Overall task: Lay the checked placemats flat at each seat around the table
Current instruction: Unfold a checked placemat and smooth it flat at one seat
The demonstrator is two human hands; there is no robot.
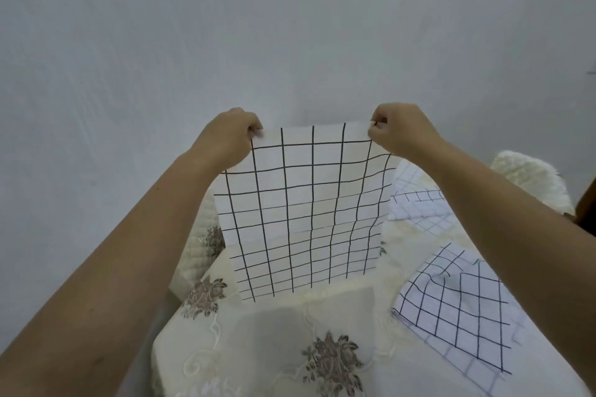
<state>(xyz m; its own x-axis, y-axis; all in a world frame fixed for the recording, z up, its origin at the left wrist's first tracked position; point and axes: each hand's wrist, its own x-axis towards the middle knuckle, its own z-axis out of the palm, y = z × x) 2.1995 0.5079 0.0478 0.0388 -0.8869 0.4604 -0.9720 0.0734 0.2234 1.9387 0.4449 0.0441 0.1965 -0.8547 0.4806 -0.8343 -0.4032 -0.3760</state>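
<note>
Cloth hangs in mid-air: a white checked placemat with black grid lines point(306, 213) dangles above the cream floral-embroidered tablecloth point(283, 329); whether its lower edge touches the cloth is unclear. The left hand point(230, 135) pinches its upper left corner, and the right hand point(400, 130) pinches the upper right. Two more checked mats lie to the right: a rumpled near placemat point(451, 309) under the right forearm and a far placemat point(416, 203) beside a cream quilted chair back point(529, 177).

Bare tablecloth point(258, 332) lies open in front; a laid placemat point(458, 309) covers the right.
</note>
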